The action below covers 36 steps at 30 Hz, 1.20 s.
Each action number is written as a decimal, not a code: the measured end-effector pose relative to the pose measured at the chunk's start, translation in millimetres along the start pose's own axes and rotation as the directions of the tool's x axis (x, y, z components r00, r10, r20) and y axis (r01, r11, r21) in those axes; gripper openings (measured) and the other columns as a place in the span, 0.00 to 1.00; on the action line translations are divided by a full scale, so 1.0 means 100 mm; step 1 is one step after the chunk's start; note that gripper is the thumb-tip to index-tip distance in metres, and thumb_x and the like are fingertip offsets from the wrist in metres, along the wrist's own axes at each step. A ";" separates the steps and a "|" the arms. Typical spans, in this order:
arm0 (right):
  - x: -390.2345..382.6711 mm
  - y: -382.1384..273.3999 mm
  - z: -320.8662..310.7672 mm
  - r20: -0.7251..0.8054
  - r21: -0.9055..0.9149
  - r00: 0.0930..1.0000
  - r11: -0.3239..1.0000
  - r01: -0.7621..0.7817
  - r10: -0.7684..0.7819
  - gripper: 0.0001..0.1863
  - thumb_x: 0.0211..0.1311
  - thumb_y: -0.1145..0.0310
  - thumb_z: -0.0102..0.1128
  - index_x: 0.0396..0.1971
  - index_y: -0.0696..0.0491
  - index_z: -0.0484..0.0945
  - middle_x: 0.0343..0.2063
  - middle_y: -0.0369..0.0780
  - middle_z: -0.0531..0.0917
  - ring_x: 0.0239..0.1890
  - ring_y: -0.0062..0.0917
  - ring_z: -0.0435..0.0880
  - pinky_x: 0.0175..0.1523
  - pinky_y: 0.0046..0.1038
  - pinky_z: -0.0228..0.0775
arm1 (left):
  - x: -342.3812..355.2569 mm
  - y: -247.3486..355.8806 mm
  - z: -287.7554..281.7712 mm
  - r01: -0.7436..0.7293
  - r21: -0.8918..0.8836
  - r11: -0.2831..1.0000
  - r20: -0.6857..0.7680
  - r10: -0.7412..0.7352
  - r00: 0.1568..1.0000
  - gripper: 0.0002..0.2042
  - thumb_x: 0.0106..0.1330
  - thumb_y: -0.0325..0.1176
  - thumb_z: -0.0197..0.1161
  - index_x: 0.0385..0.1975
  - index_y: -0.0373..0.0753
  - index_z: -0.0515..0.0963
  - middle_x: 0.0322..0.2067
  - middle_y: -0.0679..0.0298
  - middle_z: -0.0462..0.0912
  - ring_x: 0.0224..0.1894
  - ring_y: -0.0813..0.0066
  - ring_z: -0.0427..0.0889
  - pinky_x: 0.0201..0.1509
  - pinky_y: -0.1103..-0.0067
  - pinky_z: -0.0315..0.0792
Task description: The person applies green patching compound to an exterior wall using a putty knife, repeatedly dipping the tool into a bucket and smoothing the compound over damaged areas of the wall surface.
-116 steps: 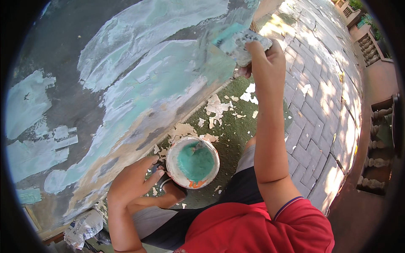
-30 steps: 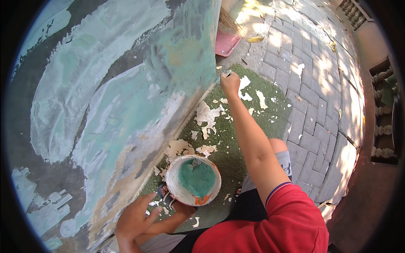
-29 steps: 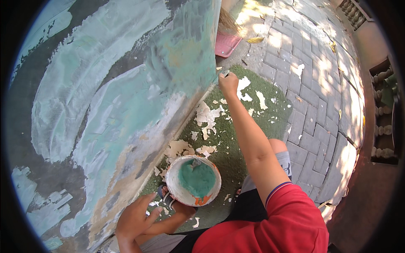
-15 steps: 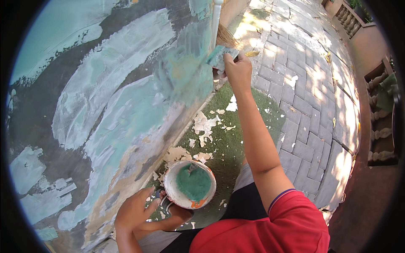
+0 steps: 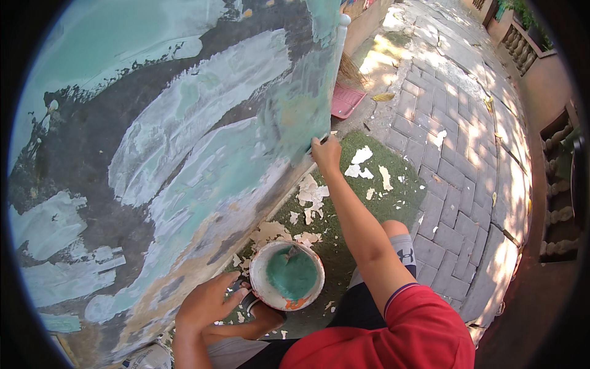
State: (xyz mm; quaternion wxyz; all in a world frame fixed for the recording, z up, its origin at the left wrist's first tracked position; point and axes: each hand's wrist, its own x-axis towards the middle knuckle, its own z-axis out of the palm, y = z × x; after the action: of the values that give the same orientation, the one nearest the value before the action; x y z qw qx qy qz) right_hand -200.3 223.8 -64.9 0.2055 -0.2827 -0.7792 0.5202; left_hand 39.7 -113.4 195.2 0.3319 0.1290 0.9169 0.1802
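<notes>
My right hand [image 5: 327, 152] is closed on a scraper [image 5: 316, 145] at the lower right edge of the wall panel [image 5: 203, 132]. Little of the tool shows, since the fingers and wall hide it. Patchy pale blue and green filler covers much of the dark panel. A round white bucket [image 5: 254, 270] stands by my foot, with green paste [image 5: 290, 275] inside and a tool's tip showing at its far side. Left of the bucket, my left hand [image 5: 208, 300] hangs open with its fingers stretched out, holding nothing.
Green matting [image 5: 398, 184] strewn with paint flakes [image 5: 361, 161] lies along the wall's foot. A pink dustpan [image 5: 347, 101] and a straw broom [image 5: 351, 69] are beyond the panel's edge. Grey paving [image 5: 452, 203] runs along the right, beside a low wall with balusters [image 5: 556, 215].
My right hand has come down and left with the scraper, from beyond the panel's edge to its lower face. The dustpan now shows. The view has shifted; my left hand stays by the bucket.
</notes>
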 end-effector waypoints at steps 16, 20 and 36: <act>0.08 -2.42 -1.96 -0.070 0.573 0.960 0.776 0.262 -0.272 0.10 0.60 0.71 0.60 0.33 0.62 0.72 0.19 0.40 0.80 0.13 0.20 0.76 0.17 0.23 0.67 | 0.11 -0.15 -0.01 0.016 -0.014 1.000 -0.028 -0.016 0.999 0.27 0.68 0.52 0.61 0.57 0.36 0.75 0.48 0.50 0.83 0.51 0.57 0.83 0.55 0.66 0.74; -0.03 -2.03 -1.89 -0.003 0.527 0.975 0.828 0.190 -0.222 0.08 0.62 0.70 0.61 0.33 0.58 0.73 0.21 0.37 0.79 0.16 0.17 0.74 0.19 0.21 0.66 | -0.03 -0.21 0.00 0.000 -0.028 1.000 -0.114 -0.003 0.993 0.27 0.68 0.51 0.61 0.57 0.34 0.75 0.47 0.48 0.83 0.50 0.55 0.84 0.54 0.66 0.75; -1.47 -0.59 -1.28 0.672 0.148 0.726 0.987 0.062 -0.147 0.11 0.63 0.68 0.61 0.32 0.62 0.74 0.22 0.41 0.78 0.23 0.22 0.74 0.30 0.28 0.67 | -0.44 -0.55 0.98 0.288 -0.284 0.915 -0.007 -0.302 0.953 0.21 0.71 0.48 0.57 0.52 0.36 0.78 0.45 0.50 0.84 0.45 0.55 0.84 0.50 0.67 0.77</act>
State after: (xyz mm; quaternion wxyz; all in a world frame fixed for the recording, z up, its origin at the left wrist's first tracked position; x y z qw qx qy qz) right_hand -24.0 199.4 33.5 -0.0490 -0.0161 -0.7834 0.6193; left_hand 130.6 -154.7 127.4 0.3468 -0.0636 0.8992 0.2590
